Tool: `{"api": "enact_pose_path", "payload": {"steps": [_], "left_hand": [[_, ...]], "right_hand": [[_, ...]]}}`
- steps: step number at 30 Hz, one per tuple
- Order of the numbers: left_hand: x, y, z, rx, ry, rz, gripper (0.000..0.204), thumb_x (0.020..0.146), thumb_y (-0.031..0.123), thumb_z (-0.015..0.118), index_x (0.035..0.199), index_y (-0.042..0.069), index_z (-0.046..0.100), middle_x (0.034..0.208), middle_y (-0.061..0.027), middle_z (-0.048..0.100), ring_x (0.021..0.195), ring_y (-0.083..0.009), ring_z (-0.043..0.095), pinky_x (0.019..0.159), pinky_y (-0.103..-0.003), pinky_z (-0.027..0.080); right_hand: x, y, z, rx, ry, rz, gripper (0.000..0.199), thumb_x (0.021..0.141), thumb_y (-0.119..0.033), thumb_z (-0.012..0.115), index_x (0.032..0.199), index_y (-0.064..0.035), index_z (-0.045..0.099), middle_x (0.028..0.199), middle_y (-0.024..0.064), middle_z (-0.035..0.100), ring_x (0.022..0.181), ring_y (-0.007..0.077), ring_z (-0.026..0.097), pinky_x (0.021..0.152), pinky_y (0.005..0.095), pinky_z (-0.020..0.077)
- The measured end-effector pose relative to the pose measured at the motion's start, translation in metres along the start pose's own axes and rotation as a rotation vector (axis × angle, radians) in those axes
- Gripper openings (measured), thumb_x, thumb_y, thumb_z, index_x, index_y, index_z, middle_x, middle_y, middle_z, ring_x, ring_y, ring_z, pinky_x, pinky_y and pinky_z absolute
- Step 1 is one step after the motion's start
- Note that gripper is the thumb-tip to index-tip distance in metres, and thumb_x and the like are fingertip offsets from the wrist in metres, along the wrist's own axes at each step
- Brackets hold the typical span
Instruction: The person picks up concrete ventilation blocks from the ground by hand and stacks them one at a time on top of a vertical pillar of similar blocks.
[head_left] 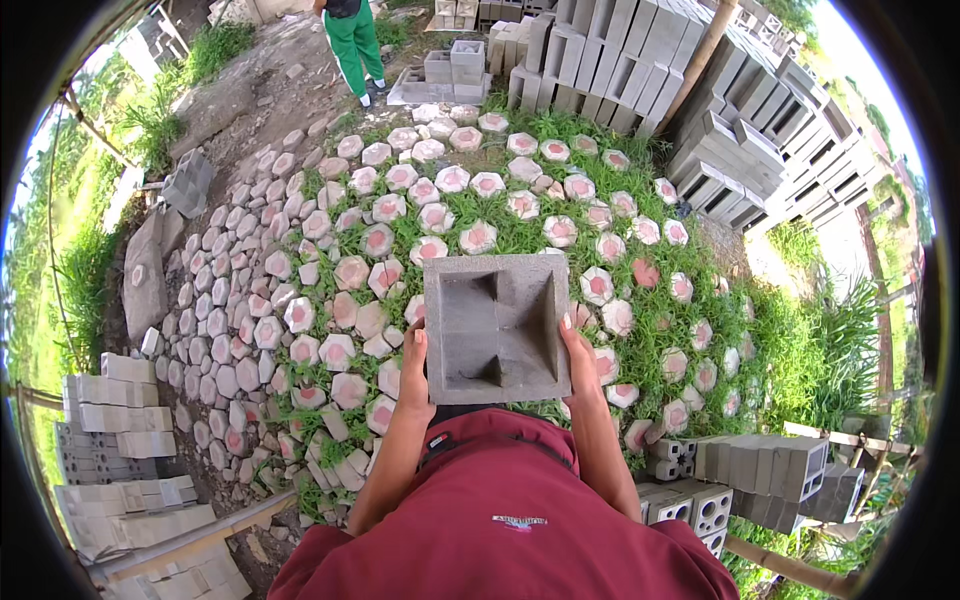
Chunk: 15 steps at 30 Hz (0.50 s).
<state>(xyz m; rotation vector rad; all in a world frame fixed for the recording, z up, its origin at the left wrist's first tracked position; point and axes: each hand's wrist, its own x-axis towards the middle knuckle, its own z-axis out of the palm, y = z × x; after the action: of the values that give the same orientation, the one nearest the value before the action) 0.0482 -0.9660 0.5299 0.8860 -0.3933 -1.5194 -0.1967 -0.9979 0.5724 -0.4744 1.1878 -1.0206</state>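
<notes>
Hollow concrete block [498,328], up in front of the maroon shirt [510,490], left hand [414,368] and right hand [579,362] gripping opposite sides: lifted, by the look of it, not yet set down. Just ahead, hexagonal pavers [478,238] crowd the grass [650,325], likely awkward underfoot. Farther out, grey block stacks [620,50] and a person in green trousers [353,48].

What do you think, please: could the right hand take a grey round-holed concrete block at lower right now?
Probably not: the right hand holds one side of the grey rectangular hollow concrete block, opposite the left hand.
</notes>
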Motion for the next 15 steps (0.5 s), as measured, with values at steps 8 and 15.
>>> {"api": "enact_pose_path", "payload": {"steps": [8,15], "left_hand": [[0.104,0.065,-0.034,-0.107,0.082,0.111,0.052,0.095,0.043,0.050,0.133,0.009,0.038,0.125,-0.0063,0.048,0.115,-0.0200,0.049,0.096,-0.039,0.042],[0.242,0.161,-0.058,-0.056,0.088,0.155,0.054,0.094,0.041,0.054,0.133,0.009,0.036,0.127,-0.0096,0.047,0.116,-0.0218,0.048,0.096,-0.040,0.042]], "right_hand": [[0.139,-0.012,0.094,-0.109,-0.166,0.015,0.074,0.086,-0.047,0.062,0.137,0.0032,0.042,0.134,0.0180,0.049,0.120,0.0256,0.050,0.097,0.0352,0.0410],[0.269,-0.035,0.201,-0.120,-0.129,0.036,0.087,0.080,-0.047,0.068,0.139,0.0068,0.035,0.132,0.0217,0.048,0.119,0.0279,0.051,0.097,0.0373,0.0414]]}}
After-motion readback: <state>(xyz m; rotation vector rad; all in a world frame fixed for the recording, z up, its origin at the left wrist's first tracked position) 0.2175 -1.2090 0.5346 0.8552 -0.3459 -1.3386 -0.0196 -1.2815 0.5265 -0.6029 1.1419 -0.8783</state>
